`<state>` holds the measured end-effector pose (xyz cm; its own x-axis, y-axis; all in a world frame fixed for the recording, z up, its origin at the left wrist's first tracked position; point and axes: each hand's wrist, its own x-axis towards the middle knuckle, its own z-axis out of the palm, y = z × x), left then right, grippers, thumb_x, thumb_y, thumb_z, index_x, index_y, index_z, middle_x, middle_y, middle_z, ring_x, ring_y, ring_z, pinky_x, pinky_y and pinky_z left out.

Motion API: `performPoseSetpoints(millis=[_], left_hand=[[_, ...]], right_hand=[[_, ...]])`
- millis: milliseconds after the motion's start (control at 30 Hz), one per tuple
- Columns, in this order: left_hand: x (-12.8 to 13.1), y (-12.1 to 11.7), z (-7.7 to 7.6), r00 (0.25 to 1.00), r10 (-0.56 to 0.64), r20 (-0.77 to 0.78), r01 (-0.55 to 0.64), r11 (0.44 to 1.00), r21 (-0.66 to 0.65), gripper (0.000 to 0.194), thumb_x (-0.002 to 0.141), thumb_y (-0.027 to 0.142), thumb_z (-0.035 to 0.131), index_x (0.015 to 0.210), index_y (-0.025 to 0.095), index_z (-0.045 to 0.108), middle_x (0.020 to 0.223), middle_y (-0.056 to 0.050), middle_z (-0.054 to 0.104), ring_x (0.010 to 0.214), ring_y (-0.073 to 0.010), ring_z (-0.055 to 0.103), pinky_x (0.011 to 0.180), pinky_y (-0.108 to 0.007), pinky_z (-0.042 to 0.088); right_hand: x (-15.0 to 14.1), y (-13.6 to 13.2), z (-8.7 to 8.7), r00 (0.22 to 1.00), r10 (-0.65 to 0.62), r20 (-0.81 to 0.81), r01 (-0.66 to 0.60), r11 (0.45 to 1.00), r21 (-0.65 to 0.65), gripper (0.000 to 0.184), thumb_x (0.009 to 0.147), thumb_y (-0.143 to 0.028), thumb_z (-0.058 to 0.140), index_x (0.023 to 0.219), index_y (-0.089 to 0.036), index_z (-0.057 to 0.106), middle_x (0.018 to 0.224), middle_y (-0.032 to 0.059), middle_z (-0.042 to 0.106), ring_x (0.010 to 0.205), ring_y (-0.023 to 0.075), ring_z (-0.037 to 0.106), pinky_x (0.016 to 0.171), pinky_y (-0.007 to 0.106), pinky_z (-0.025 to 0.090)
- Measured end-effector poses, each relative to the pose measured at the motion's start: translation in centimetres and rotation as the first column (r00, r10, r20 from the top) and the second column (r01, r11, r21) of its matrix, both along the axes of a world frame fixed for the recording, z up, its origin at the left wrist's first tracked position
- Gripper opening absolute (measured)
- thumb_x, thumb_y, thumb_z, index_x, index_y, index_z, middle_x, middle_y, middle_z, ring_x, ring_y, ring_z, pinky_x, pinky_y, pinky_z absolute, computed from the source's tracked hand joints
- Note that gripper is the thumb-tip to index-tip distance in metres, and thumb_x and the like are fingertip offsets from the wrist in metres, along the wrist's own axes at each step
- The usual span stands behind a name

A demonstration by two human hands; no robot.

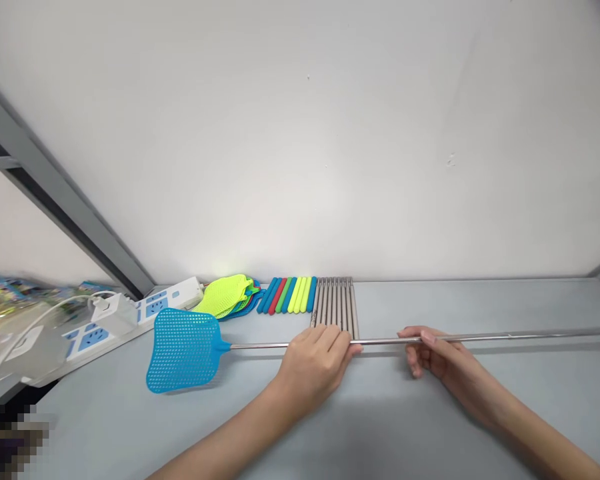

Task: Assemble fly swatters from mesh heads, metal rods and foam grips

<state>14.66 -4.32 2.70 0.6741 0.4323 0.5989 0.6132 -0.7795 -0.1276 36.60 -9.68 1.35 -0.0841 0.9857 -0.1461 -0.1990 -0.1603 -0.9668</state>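
A fly swatter with a blue mesh head [184,350] lies crosswise in front of me, its head at the left. Its long thin metal rod [380,341] is drawn out far to the right, past the picture's edge. My left hand [314,363] is wrapped round the rod near the middle. Farther right, my right hand [435,350] pinches the rod between thumb and fingers, the other fingers curled below. Just behind my left hand lies a row of short metal rods [336,300]. Left of them is a row of coloured handle tubes [287,295] in blue, red, green and yellow.
A pile of swatter heads [225,297], yellow on top, lies at the back left of the grey table [410,427]. Beside it runs a white power strip [153,307] with plugs and cables. A white wall [300,133] rises behind; a grey frame post [70,180] slants at left.
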Motion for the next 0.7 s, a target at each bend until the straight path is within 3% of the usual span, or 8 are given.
performPoseSetpoints(millis=[233, 433, 567, 633, 700], left_hand=[[1.8, -1.5, 0.0, 0.982, -0.183, -0.035, 0.177, 0.975, -0.135, 0.017, 0.083, 0.023, 0.038, 0.071, 0.016, 0.048, 0.062, 0.000, 0.047, 0.058, -0.0123, 0.044, 0.051, -0.025, 0.034], [0.9, -1.3, 2.1, 0.987, -0.137, 0.088, 0.159, 0.926, -0.343, 0.021, 0.081, 0.017, 0.037, 0.100, 0.016, 0.048, 0.093, -0.007, 0.052, 0.087, -0.0158, 0.049, 0.072, -0.029, 0.043], [-0.7, -1.9, 5.3, 0.955, -0.184, 0.234, 0.242, 0.937, -0.251, 0.036, 0.079, 0.013, 0.041, 0.114, 0.017, 0.040, 0.107, -0.009, 0.051, 0.100, -0.0170, 0.046, 0.084, -0.032, 0.042], [-1.4, -2.6, 6.9, 0.909, -0.325, 0.261, 0.364, 0.924, -0.116, 0.049, 0.077, 0.013, 0.043, 0.124, 0.017, 0.029, 0.104, -0.008, 0.054, 0.099, -0.0171, 0.048, 0.082, -0.032, 0.044], [-1.9, -3.6, 8.1, 0.891, -0.333, 0.310, 0.358, 0.933, -0.028, 0.050, 0.077, 0.016, 0.044, 0.124, 0.025, 0.029, 0.098, -0.003, 0.058, 0.092, -0.0168, 0.053, 0.077, -0.032, 0.047]], right_hand=[[-2.6, -0.8, 0.0, 0.989, 0.120, -0.083, -0.116, 0.992, 0.051, 0.028, 0.085, -0.031, 0.037, 0.090, -0.016, 0.060, 0.063, 0.0038, 0.055, 0.061, 0.0145, 0.049, 0.064, 0.030, 0.035], [-2.9, 0.0, 0.6, 0.975, 0.150, -0.167, -0.153, 0.988, -0.004, 0.034, 0.086, -0.032, 0.031, 0.093, -0.013, 0.058, 0.067, 0.0068, 0.055, 0.061, 0.0152, 0.048, 0.060, 0.030, 0.035], [-3.4, 0.9, 0.2, 0.972, 0.157, -0.177, -0.160, 0.987, -0.002, 0.034, 0.085, -0.034, 0.032, 0.089, -0.013, 0.059, 0.066, 0.0065, 0.055, 0.061, 0.0152, 0.048, 0.060, 0.030, 0.035], [-3.6, 1.1, -0.1, 0.973, 0.158, -0.169, -0.160, 0.987, 0.004, 0.034, 0.085, -0.034, 0.033, 0.084, -0.014, 0.061, 0.066, 0.0064, 0.055, 0.061, 0.0151, 0.048, 0.060, 0.030, 0.036], [-3.7, 1.2, -0.5, 0.974, 0.159, -0.163, -0.160, 0.987, 0.007, 0.033, 0.084, -0.034, 0.035, 0.080, -0.015, 0.061, 0.065, 0.0064, 0.056, 0.060, 0.0153, 0.048, 0.060, 0.029, 0.036]])
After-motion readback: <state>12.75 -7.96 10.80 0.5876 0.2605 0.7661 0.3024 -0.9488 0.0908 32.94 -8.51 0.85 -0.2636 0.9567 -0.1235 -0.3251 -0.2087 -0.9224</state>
